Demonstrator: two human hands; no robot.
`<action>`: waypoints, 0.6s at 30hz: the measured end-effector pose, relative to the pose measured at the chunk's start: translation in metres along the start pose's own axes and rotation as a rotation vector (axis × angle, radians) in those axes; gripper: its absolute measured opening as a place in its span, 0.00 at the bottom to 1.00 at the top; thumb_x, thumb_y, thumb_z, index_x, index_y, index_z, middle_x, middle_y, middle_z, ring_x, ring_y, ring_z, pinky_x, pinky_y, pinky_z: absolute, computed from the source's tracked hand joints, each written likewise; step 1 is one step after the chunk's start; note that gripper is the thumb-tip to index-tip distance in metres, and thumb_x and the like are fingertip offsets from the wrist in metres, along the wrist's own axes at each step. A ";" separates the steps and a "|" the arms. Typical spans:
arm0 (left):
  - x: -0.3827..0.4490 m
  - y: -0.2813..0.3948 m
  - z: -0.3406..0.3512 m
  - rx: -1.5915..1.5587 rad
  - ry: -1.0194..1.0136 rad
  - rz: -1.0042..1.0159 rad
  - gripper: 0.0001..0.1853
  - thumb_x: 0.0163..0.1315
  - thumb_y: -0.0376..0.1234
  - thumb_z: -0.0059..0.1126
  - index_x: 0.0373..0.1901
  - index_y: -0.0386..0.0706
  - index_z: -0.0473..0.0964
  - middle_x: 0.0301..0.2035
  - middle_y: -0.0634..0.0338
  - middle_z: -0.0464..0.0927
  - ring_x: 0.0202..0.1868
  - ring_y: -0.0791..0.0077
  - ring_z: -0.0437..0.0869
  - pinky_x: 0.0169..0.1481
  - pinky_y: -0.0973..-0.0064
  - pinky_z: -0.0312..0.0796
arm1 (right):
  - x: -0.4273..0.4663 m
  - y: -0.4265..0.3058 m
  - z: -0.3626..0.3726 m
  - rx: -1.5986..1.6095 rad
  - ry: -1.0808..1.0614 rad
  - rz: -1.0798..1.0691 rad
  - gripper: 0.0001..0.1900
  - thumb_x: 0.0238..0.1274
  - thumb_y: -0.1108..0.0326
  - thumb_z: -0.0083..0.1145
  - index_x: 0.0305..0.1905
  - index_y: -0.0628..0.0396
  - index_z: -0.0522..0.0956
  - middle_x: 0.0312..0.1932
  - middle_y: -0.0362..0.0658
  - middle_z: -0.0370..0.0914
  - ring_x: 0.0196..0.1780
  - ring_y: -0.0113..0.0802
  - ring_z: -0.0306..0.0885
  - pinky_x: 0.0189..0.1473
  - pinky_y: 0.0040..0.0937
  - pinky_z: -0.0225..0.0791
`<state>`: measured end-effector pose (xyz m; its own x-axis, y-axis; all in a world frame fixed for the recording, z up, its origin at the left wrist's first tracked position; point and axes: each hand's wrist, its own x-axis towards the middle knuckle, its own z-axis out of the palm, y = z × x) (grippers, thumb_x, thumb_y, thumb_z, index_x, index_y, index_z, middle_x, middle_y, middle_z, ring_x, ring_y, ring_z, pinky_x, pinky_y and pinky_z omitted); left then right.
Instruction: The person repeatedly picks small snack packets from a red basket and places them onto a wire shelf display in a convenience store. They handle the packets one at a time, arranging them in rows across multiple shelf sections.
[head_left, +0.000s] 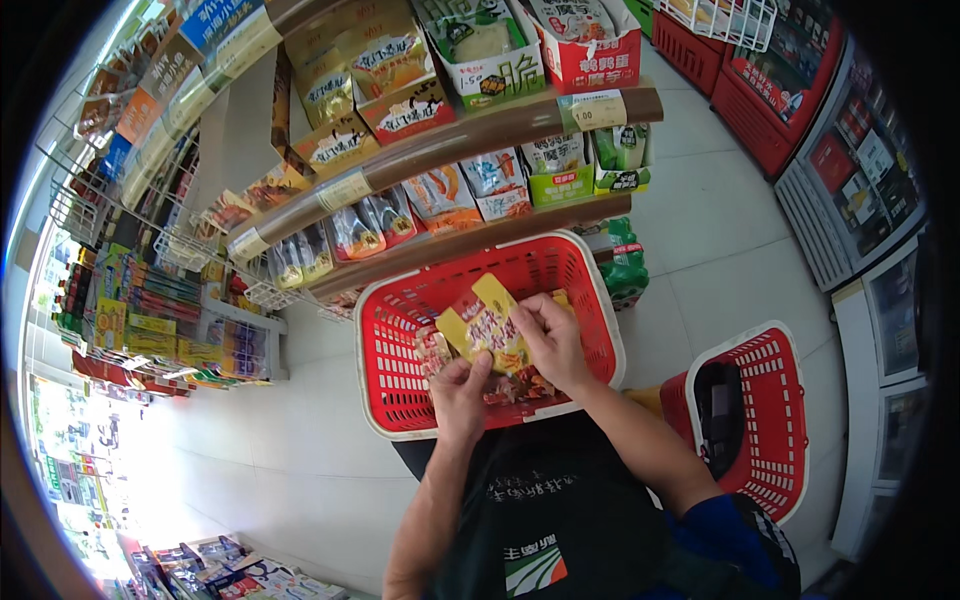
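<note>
Between both hands I hold a yellow snack packet (486, 319) with printed writing, tilted over a red plastic shopping basket (390, 319). My left hand (461, 394) pinches its lower edge between thumb and fingers. At the packet's right side, my right hand (553, 334) grips it with thumb and curled fingers. Beneath them in the basket lie more snack packets (517, 386), partly covered by my hands. A pale-and-red packet (432, 352) shows at the basket's left inside.
Ahead stands a snack shelf (480, 139) with boxed packets and price tags. Green bottles (624, 262) stand beside its end. A second red basket (772, 420) holding a dark item is at the right, near glass-door coolers (855, 165). More display racks (180, 322) stand left.
</note>
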<state>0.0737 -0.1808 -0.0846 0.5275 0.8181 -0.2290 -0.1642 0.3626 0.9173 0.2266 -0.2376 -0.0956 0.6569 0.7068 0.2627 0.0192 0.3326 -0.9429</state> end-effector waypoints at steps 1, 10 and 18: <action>0.005 0.001 0.001 -0.010 0.006 -0.022 0.11 0.74 0.32 0.63 0.40 0.30 0.82 0.35 0.55 0.87 0.32 0.75 0.87 0.39 0.77 0.81 | 0.004 -0.004 0.000 0.005 -0.003 -0.018 0.10 0.78 0.66 0.60 0.39 0.62 0.78 0.25 0.31 0.74 0.29 0.14 0.68 0.28 0.22 0.60; 0.082 -0.004 -0.007 0.104 -0.184 -0.082 0.13 0.77 0.37 0.60 0.40 0.35 0.83 0.34 0.59 0.86 0.31 0.79 0.84 0.40 0.78 0.82 | 0.063 0.012 -0.053 -0.122 -0.319 0.196 0.08 0.74 0.70 0.63 0.49 0.63 0.79 0.36 0.38 0.83 0.40 0.19 0.80 0.42 0.20 0.71; 0.120 -0.102 -0.042 0.659 -0.346 -0.465 0.14 0.73 0.34 0.61 0.45 0.28 0.80 0.39 0.52 0.83 0.38 0.67 0.88 0.43 0.67 0.89 | 0.092 0.074 -0.067 -1.097 -0.735 0.414 0.15 0.59 0.70 0.65 0.50 0.58 0.85 0.48 0.54 0.87 0.51 0.49 0.87 0.52 0.45 0.78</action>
<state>0.1184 -0.1010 -0.2190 0.6620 0.4312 -0.6131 0.5887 0.2071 0.7813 0.3391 -0.1895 -0.1544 0.2225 0.9101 -0.3495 0.7246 -0.3943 -0.5653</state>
